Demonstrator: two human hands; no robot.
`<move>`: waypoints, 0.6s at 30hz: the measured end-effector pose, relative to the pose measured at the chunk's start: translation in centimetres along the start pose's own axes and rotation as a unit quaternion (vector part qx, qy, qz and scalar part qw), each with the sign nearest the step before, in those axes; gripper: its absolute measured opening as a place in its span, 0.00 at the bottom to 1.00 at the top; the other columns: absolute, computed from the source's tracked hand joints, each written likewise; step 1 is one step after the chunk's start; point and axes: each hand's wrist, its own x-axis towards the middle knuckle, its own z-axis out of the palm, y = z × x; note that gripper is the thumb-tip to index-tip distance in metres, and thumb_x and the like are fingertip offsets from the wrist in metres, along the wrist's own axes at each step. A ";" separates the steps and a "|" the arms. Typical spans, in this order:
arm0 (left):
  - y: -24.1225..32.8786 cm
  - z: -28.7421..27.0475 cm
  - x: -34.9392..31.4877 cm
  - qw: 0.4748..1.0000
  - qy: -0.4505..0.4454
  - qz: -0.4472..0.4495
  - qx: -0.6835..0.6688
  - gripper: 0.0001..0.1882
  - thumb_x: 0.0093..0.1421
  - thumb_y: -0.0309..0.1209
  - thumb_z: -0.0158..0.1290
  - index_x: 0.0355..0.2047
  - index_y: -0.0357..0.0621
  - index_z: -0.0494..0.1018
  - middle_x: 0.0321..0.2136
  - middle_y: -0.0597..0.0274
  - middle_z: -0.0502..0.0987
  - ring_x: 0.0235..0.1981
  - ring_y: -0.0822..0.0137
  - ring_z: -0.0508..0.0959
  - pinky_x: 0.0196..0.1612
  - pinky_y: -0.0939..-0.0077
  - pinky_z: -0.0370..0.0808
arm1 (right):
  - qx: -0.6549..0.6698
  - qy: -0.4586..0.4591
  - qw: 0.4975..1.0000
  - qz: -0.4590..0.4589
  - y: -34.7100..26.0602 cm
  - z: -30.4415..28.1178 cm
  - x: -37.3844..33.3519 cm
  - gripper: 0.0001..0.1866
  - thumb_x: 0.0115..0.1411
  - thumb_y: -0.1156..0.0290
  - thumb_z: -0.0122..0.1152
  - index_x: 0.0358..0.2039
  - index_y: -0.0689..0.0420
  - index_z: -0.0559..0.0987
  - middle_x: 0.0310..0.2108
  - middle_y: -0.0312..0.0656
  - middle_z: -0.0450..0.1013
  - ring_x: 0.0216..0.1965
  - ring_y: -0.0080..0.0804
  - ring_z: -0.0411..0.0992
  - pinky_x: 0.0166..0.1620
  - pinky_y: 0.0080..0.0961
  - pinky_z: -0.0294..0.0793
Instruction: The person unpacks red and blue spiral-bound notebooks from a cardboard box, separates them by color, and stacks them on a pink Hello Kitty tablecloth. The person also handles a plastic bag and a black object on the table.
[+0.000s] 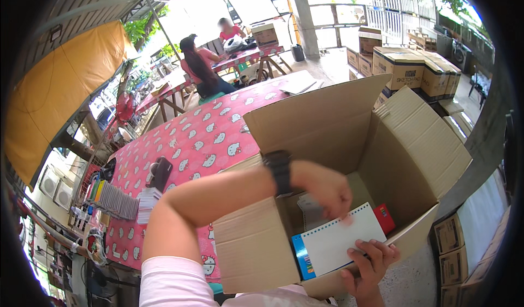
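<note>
An open cardboard box [327, 110] stands before me with its flaps spread. At its near side is a sketch pad [341, 244] with a white page, a row of holes along its far edge and a blue cover part at the left. Fingers of my right hand [374, 260] lie on the pad's near right corner, thumb below, closed on it. My left hand [327, 192], with a black watch on the wrist, hangs over the pad's holed edge, its fingers curled and partly blurred. A red cover [384, 218] shows beside the pad. Another white pad [311, 211] lies deeper in the box.
A pink patterned table [191, 143] is at the left, with a row of stacked pads [117, 200] and a dark object [160, 173]. Two people [202, 67] sit at a far table. Closed cartons [401, 69] stand at the far right; more cartons [452, 252] stand nearer right.
</note>
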 end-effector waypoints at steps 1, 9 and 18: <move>-0.6 -1.1 1.5 0.997 0.042 -0.030 -0.062 0.33 0.50 0.57 0.55 0.40 0.37 0.72 0.25 0.62 0.77 0.28 0.70 0.75 0.32 0.74 0.72 | 0.005 0.006 1.000 -0.014 -0.1 0.4 0.1 0.19 0.55 0.48 0.44 0.31 0.47 0.74 0.40 0.35 0.70 0.48 0.37 0.60 0.55 0.44 0.46; -9.9 2.3 18.6 0.993 0.115 0.006 0.038 0.43 0.50 0.62 0.49 0.57 0.44 0.61 0.56 0.53 0.63 0.54 0.56 0.66 0.54 0.64 0.65 | 0.024 0.059 0.998 -0.022 0.0 1.2 0.1 0.22 0.58 0.43 0.41 0.36 0.45 0.76 0.40 0.32 0.71 0.43 0.33 0.63 0.54 0.44 0.48; -10.8 6.6 22.8 0.898 -0.062 -0.039 -0.434 0.27 0.55 0.53 0.51 0.48 0.50 0.68 0.43 0.66 0.74 0.41 0.77 0.73 0.47 0.75 0.70 | 0.039 0.076 0.996 -0.021 0.0 1.4 0.5 0.21 0.58 0.45 0.43 0.35 0.45 0.77 0.39 0.31 0.71 0.43 0.31 0.63 0.54 0.41 0.48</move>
